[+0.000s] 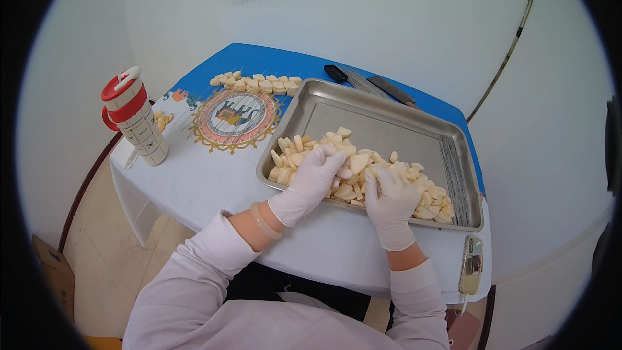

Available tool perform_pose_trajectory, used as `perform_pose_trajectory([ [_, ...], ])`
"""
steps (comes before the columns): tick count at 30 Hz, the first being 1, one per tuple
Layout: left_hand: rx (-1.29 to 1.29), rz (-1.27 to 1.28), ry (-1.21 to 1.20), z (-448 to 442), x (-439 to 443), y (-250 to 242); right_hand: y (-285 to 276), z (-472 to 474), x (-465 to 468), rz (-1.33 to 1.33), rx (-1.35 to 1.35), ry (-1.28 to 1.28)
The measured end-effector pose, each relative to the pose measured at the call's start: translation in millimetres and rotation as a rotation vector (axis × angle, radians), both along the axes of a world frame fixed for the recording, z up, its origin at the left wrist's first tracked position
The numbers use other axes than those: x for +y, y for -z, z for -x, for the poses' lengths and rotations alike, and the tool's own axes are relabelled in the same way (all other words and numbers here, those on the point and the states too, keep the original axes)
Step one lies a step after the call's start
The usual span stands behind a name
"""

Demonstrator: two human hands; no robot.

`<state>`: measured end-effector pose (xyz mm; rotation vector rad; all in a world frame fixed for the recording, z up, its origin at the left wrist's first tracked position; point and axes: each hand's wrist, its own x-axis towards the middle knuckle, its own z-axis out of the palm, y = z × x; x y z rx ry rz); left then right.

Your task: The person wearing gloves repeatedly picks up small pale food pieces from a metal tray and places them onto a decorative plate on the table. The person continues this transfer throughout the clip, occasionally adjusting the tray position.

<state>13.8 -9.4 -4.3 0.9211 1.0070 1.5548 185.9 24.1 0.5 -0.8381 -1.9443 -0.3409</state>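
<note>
Both hands wear thin white gloves and work over a shallow stainless steel tray [369, 124]. Cut pale vegetable pieces [432, 197] are heaped along its near side. My left hand [311, 182] has its thumb and fingers pinched together on a vegetable piece at the heap. A flat, pale slice [359, 163] shows in the gap between the two hands. Just right of it, my right hand [392, 199] is curled with its fingertips among the pieces; what lies in its grip is hidden. Thin skewers [456, 182] lie bunched along the tray's right wall.
Skewered pieces [257, 83] lie in rows at the table's back left. Behind the tray are more skewers [362, 80] and a cleaver [392, 90]. A red-lidded tumbler [138, 121] stands at left. A phone [471, 265] with a cable lies at the right corner.
</note>
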Motion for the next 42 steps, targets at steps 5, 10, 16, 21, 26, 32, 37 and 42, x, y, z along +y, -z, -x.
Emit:
perform_pose_trajectory([
  [5,-0.008,-0.013,-0.004,-0.2,0.7,3.7,3.5,1.3,1.9,-0.020,0.025,-0.021],
  [10,-0.012,-0.004,-0.008,-0.9,0.2,1.7,4.3,2.7,1.2,-0.010,0.043,-0.017],
  [16,-0.017,0.006,0.008,0.7,-0.4,1.0,0.7,2.6,-3.6,0.066,0.055,0.017],
  [21,-0.028,0.018,-0.014,-2.1,-1.6,-2.1,1.4,2.3,-3.8,0.083,0.078,0.023],
  [26,-0.054,0.044,-0.033,-1.0,-3.3,-3.2,-2.2,3.7,-3.4,0.135,0.111,-0.038],
  [32,-0.199,-0.038,-0.228,5.5,3.8,-6.7,-24.4,-6.7,-3.7,0.580,0.170,-0.193],
  [37,-0.141,-0.072,-0.193,12.3,8.0,-3.7,-35.0,-21.8,-1.9,0.990,0.186,-0.314],
  [42,-0.033,-0.063,-0.103,19.7,7.6,-10.3,-52.1,-24.1,-9.9,1.352,0.145,-0.323],
])
